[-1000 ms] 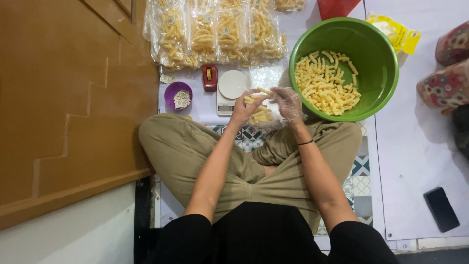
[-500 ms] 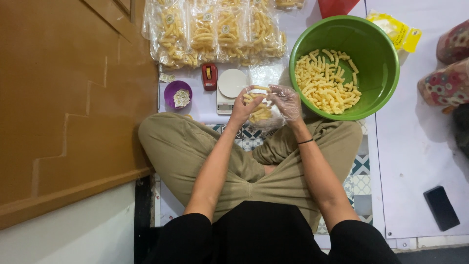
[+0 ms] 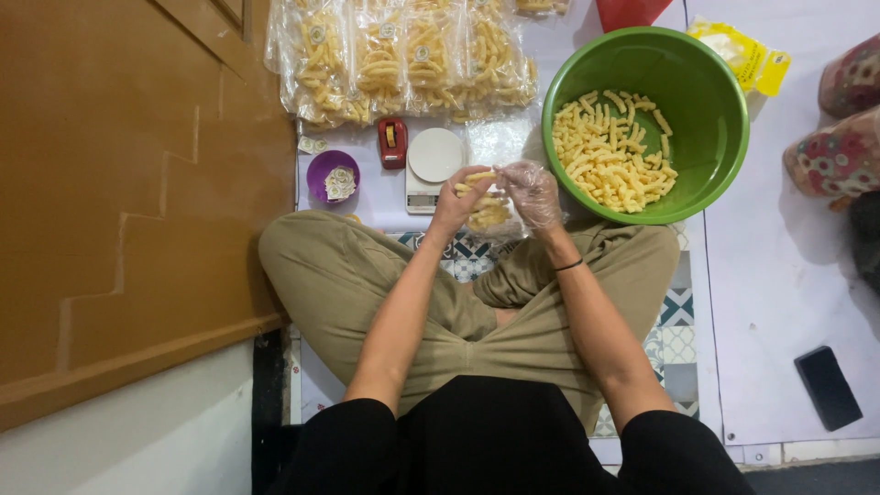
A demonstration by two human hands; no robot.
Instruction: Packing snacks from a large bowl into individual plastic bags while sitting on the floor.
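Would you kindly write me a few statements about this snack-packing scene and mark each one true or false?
1. The green bowl holds yellow snack sticks. True.
2. The right hand is bare. False: it wears a clear plastic glove.
3. The left hand and the right hand hold a small clear bag of sticks between them. True.
4. The purple cup sits to the right of the kitchen scale. False: it sits to its left.
5. The black phone lies inside the bowl. False: it lies on the white floor sheet.
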